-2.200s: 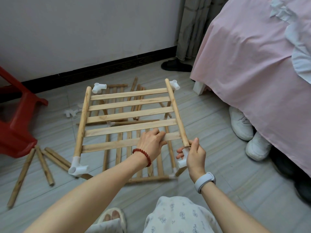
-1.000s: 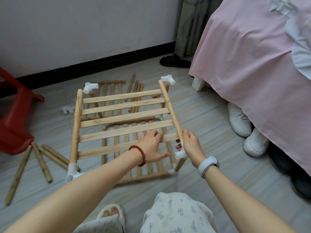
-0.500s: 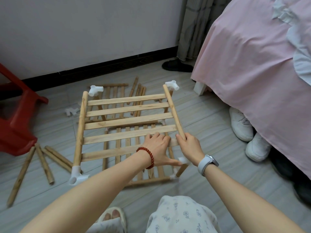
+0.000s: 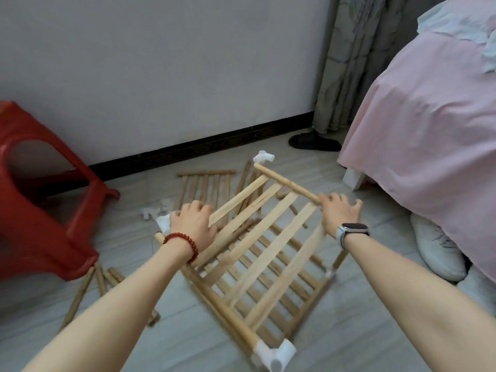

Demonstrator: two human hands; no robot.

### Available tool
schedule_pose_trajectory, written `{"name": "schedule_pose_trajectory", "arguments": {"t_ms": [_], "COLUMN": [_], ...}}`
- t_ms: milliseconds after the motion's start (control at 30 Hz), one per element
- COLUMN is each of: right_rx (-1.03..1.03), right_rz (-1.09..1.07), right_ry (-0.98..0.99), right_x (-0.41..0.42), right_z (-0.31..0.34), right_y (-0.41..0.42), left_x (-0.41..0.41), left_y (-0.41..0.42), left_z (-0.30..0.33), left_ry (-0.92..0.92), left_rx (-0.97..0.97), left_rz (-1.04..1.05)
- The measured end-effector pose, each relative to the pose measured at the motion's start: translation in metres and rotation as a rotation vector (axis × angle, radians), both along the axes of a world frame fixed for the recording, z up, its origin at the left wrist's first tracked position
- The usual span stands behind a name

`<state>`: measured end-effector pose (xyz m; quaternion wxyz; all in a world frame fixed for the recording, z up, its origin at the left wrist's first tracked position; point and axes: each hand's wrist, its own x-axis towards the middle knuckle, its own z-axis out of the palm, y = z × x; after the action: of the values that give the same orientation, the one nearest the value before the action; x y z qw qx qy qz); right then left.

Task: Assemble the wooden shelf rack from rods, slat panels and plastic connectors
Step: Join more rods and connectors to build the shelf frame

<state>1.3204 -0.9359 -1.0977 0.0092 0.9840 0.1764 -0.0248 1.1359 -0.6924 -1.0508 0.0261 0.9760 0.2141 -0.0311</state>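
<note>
Since half a second ago both hands have slid apart and swung the half-built rack (image 4: 257, 253) round, so its side rods now run diagonally across mid-frame: the left hand (image 4: 192, 224) grips the upper-left corner by a white connector (image 4: 163, 222), the right hand (image 4: 338, 210) curls over the far side rod (image 4: 287, 183). That suggests repositioning for the next joint, with another connector (image 4: 273, 355) at bottom centre. Room is tight: red stool (image 4: 48, 210) left, pink bed (image 4: 429, 130) right, loose rods (image 4: 88, 285) on the floor.
</note>
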Motion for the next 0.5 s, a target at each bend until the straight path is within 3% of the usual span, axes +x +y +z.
{"name": "schedule_pose_trajectory", "arguments": {"t_ms": [100,200,300,367,500], "right_rx": [0.125,0.309,0.168,0.032,-0.01], "right_rz": [0.126,0.496,0.776,0.854,0.958], "right_ry": [-0.028,0.169,0.308,0.247,0.167], "right_x": [-0.027,-0.098,-0.171,-0.193,-0.189], "right_z": [0.003,0.012,0.015,0.007,0.003], "right_y": [0.047,0.09,0.119,0.129,0.121], "left_x": [-0.003,-0.015,-0.027,-0.032,-0.055], "left_y": [0.035,0.063,0.076,0.076,0.07], "left_z": [-0.003,-0.01,-0.018,-0.021,-0.026], "left_ry": [0.057,0.115,0.009,-0.034,-0.073], "left_rx": [0.046,-0.094,-0.361,-0.379,-0.461], "left_rz": [0.106,0.193,0.201,0.199,0.196]}}
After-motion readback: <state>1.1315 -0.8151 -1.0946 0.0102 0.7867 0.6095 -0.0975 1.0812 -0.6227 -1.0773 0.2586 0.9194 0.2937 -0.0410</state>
